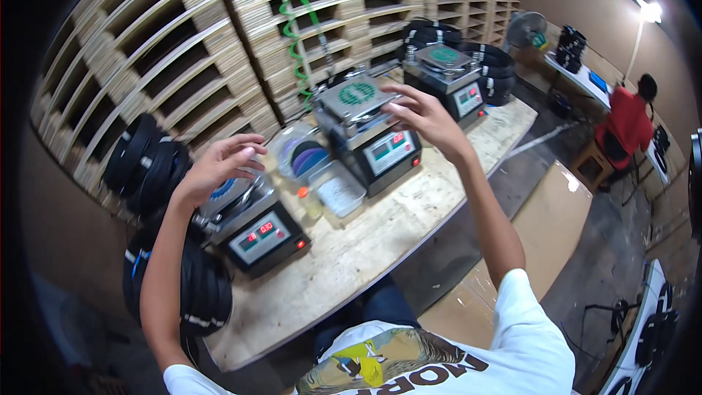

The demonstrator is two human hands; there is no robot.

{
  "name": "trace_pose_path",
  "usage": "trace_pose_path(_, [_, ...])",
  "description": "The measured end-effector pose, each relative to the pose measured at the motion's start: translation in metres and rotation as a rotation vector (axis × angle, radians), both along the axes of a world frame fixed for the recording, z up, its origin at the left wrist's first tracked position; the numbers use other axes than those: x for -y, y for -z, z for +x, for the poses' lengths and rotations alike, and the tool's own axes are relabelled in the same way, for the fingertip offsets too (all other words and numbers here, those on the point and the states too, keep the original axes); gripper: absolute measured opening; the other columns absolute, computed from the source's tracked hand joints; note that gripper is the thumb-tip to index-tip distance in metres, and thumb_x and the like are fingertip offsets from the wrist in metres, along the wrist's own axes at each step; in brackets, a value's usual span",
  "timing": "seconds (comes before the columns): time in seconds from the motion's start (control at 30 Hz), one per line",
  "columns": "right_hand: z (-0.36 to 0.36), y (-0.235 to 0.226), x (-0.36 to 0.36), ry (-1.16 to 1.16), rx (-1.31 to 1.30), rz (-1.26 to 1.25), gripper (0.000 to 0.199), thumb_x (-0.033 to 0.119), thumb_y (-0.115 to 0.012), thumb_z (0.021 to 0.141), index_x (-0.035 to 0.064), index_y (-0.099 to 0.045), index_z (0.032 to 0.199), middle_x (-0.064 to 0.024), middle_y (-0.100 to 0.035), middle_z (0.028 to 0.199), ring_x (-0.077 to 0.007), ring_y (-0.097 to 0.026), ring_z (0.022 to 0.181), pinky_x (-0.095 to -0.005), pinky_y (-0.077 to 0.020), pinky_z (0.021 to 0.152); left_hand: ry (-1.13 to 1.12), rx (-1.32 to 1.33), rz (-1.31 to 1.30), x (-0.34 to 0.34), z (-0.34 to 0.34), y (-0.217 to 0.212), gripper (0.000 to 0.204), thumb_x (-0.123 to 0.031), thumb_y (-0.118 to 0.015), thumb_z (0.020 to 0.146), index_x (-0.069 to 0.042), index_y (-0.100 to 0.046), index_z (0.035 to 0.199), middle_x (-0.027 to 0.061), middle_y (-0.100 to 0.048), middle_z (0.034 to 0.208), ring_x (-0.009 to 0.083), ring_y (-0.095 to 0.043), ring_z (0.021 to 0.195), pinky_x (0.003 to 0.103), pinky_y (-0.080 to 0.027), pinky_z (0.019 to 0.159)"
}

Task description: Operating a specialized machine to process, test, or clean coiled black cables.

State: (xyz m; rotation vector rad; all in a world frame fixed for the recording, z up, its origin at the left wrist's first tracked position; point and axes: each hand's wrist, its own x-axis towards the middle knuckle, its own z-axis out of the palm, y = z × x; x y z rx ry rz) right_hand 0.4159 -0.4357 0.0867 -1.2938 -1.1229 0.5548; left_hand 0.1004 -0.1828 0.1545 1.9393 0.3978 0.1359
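Observation:
My left hand [221, 167] hovers above the left machine [265, 238], a small metal and black box with a lit red display. Its fingers are loosely curved and hold nothing; they partly hide the blue pattern on that machine's top. My right hand [423, 115] is at the right side of the middle machine [387, 153], fingers spread beside its metal top plate [357, 96], which bears a green ring pattern. Whether the fingertips touch the plate, I cannot tell. Between the two machines sit a clear plastic tub [340, 192] and a small bottle with an orange cap [304, 192].
A third machine [441, 73] stands at the far right of the wooden table [307, 289]. Bundled black coils [191, 289] lie at the left. Stacked wooden slats [175, 44] rise behind, with a green coiled hose [294, 36]. A person in red [627, 128] sits at the right.

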Motion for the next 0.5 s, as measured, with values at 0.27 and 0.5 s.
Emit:
trace_pose_path(0.27, [0.119, 0.042, 0.164, 0.534, -0.152, -0.314, 0.037, 0.022, -0.061, 0.098, 0.0097, -0.058, 0.133, -0.0043, -0.068, 0.098, -0.0103, -0.067, 0.082, -0.0255, -0.0555, 0.071, 0.63, -0.403, 0.233, -0.007, 0.188, -0.03, 0.054, -0.037, -0.059, 0.101, -0.01, -0.048, 0.147, 0.0102, -0.064, 0.127, 0.0147, -0.063, 0.104, 0.033, -0.053, 0.089])
trace_pose_path(0.5, [0.209, -0.014, 0.205, 0.677, -0.257, -0.483, 0.039, 0.022, -0.06, 0.097, 0.0078, -0.057, 0.134, -0.0033, -0.069, 0.093, -0.0101, -0.068, 0.079, -0.0247, -0.0553, 0.066, 0.612, -0.258, 0.112, 0.018, 0.344, -0.072, 0.046, -0.033, -0.059, 0.101, -0.006, -0.054, 0.138, 0.0125, -0.065, 0.123, 0.0169, -0.066, 0.1, 0.032, -0.057, 0.086])
